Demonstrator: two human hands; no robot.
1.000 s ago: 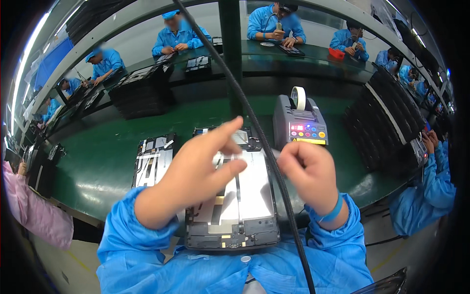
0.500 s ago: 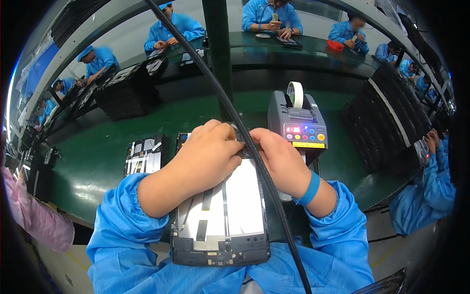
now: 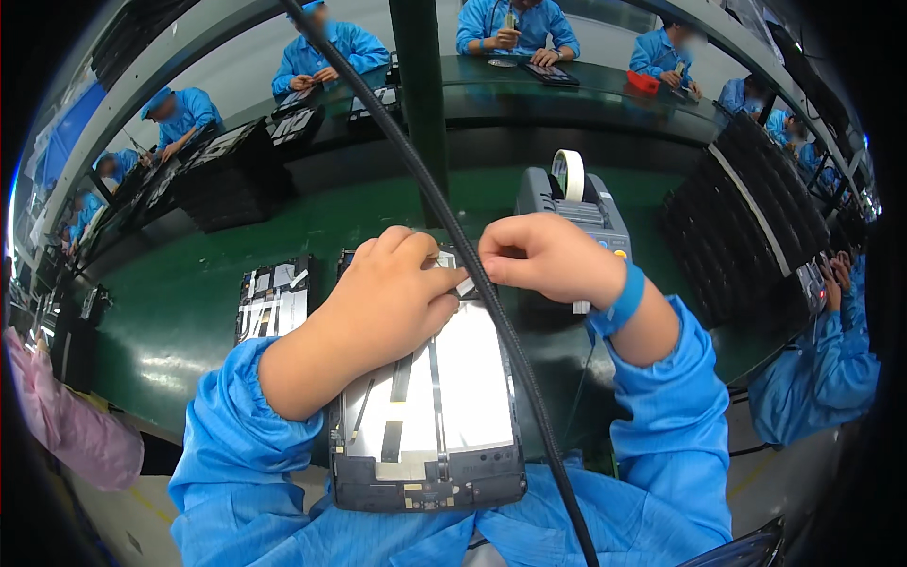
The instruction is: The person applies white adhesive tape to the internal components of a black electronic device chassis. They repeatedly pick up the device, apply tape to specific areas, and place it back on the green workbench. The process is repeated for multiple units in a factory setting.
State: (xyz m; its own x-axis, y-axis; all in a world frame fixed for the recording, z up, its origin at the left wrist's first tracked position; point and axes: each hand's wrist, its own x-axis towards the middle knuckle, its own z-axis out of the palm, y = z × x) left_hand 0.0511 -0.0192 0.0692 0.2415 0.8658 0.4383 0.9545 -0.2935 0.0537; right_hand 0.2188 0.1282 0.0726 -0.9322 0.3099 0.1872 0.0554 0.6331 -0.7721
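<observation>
While the grey tape dispenser [image 3: 600, 219] stands beyond, it's all happening at the uncovered tablet [image 3: 472, 378], nearer and left of that dispenser! The left hand [image 3: 397, 283] bends its fingers over the tablet's upper end; any grip there, I can't tell. Just this side of the dispenser, the right hand [image 3: 543, 255] has thumb and forefinger close together, tips beside the black cable [image 3: 425, 184], contents unreadable. Looks like fine fingertip work; the next move calls for a steady left, a light right.
</observation>
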